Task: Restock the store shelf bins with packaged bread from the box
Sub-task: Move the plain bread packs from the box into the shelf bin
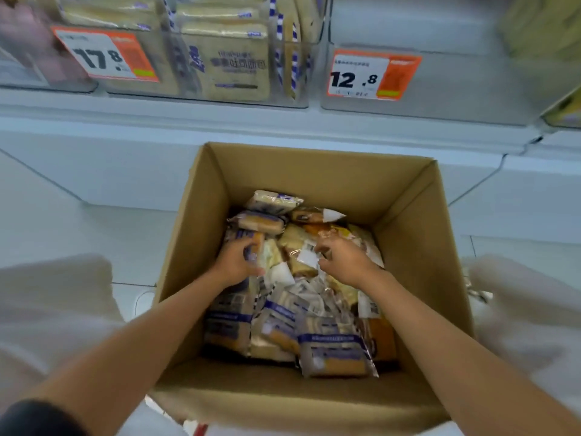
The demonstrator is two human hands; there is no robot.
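Down inside a cardboard box (314, 171) at frame centre, bread packets (333, 350) lie heaped. Left hand (235, 265) curls round one packet (255, 248) at 9 o'clock of the heap. Right hand (344, 261), at 3 o'clock, has curled fingers, grip unclear. Shelf bins (220, 58) sit at 12 o'clock. Packets look light, soft and crushable under slippery film, so are probably best held gently by their flat sides.

Box (314, 177): matt brown cardboard. Bread packets (333, 347): glossy, crinkled clear plastic film. Shelf bins (301, 89): smooth transparent plastic. Price tags (361, 73): printed paper. Shelf (220, 121): smooth white finish.
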